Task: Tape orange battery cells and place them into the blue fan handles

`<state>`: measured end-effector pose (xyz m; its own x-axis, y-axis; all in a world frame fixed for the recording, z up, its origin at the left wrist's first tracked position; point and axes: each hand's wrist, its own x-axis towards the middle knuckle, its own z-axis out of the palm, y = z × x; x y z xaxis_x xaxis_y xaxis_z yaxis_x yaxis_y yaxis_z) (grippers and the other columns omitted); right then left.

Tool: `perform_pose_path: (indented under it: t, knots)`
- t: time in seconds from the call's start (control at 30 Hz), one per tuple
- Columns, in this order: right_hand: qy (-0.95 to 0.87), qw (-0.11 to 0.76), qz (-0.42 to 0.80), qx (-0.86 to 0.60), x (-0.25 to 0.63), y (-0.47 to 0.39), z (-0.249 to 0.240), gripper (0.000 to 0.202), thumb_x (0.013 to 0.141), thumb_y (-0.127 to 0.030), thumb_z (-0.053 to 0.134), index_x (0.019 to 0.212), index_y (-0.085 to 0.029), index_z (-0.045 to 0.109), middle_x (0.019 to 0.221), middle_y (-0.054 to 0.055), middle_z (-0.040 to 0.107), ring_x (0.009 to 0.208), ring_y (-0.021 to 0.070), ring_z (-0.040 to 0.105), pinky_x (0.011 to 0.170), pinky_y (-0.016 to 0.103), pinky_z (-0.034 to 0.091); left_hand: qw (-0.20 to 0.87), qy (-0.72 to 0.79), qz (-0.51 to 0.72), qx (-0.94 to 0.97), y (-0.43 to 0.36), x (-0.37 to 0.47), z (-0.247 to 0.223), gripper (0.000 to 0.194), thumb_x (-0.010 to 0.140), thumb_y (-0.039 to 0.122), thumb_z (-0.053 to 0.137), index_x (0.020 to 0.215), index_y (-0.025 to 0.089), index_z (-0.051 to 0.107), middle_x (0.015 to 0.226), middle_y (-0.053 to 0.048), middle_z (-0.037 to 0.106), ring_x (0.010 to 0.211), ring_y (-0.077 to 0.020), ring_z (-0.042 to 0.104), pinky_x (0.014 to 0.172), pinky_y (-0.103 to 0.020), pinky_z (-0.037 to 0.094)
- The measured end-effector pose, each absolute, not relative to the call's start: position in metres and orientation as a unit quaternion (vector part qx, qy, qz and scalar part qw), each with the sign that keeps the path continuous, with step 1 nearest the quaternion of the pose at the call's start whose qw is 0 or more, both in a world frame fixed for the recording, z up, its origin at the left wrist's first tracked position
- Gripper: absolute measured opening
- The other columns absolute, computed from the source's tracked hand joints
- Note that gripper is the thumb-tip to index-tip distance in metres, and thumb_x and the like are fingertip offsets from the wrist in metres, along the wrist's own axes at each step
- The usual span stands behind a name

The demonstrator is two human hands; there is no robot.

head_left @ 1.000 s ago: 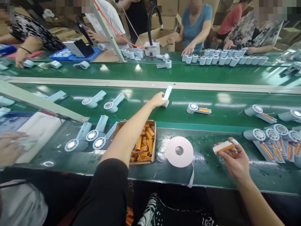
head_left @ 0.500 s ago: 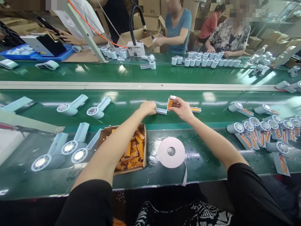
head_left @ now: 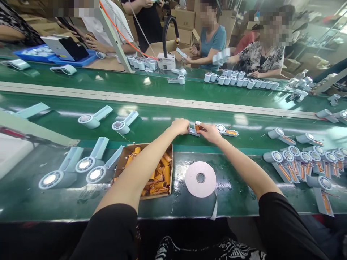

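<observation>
Orange battery pack (head_left: pixel 198 128): pinched in right hand (head_left: pixel 210 133), beyond the tape roll (head_left: pixel 193 179); pale fan housing (head_left: pixel 193 132): gripped by left hand (head_left: pixel 180 126), beyond the roll, projecting between both hands toward the pack.

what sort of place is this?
Probably a factory assembly line: a long, shiny green belt-like surface, repeated pale-blue round-headed plastic-looking housings, and a brown cardboard box of orange-wrapped cylinders.

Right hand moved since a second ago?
Yes, the right hand went left and forward: from right of the tape roll to beyond it, over the green belt.
</observation>
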<state>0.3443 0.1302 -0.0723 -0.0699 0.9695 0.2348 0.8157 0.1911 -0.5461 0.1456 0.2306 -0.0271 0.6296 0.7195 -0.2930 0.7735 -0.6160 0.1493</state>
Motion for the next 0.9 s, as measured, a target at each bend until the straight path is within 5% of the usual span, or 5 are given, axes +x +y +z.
perform_pose_path:
  t: [0.2,0.53,0.73,0.83,0.9]
  knots:
    - [-0.760,0.155,0.108,-0.622,0.349,0.126,-0.061,0.038,0.100,-0.024,0.068,0.138,-0.027,0.074,0.111,0.005,0.084,0.097,0.0227,0.077,0.086,0.028,0.055,0.166,0.410,-0.073,0.894,0.237,0.148,-0.024,0.026,0.086,0.033,0.075,0.109,0.027,0.084,0.113,-0.006,0.082,0.108,-0.0264,0.075,0.097,-0.030,0.056]
    - [-0.785,-0.078,0.088,-0.609,0.311,0.136,-0.033,0.046,0.104,-0.039,0.061,0.147,-0.025,0.068,0.127,0.014,0.079,0.113,0.0326,0.075,0.091,0.037,0.056,0.156,0.444,-0.003,0.882,0.228,0.156,-0.031,0.021,0.104,0.028,0.059,0.117,0.022,0.074,0.116,-0.007,0.078,0.106,-0.0231,0.072,0.099,-0.037,0.055]
    - [-0.789,-0.064,0.092,-0.604,0.307,0.147,-0.028,0.033,0.102,-0.025,0.061,0.129,-0.017,0.079,0.136,0.020,0.074,0.129,0.0340,0.069,0.107,0.039,0.055,0.112,0.414,0.038,0.903,0.180,0.155,0.001,0.027,0.109,0.034,0.063,0.127,0.014,0.068,0.125,-0.010,0.071,0.114,-0.0244,0.068,0.104,-0.047,0.055]
    - [-0.796,-0.015,0.092,-0.598,0.313,0.138,-0.028,0.032,0.101,-0.016,0.058,0.125,-0.014,0.079,0.141,0.018,0.073,0.132,0.0303,0.067,0.113,0.038,0.052,0.076,0.342,0.055,0.935,0.105,0.134,0.014,0.027,0.109,0.029,0.059,0.129,0.013,0.068,0.134,-0.014,0.069,0.129,-0.0281,0.062,0.115,-0.048,0.047]
    - [-0.794,0.032,0.087,-0.601,0.317,0.124,-0.031,0.032,0.101,-0.018,0.058,0.125,-0.014,0.079,0.145,0.019,0.071,0.135,0.0311,0.065,0.120,0.042,0.049,0.077,0.277,0.025,0.957,0.045,0.115,0.006,0.028,0.105,0.037,0.066,0.119,0.013,0.073,0.121,-0.014,0.074,0.121,-0.0286,0.066,0.113,-0.044,0.048]
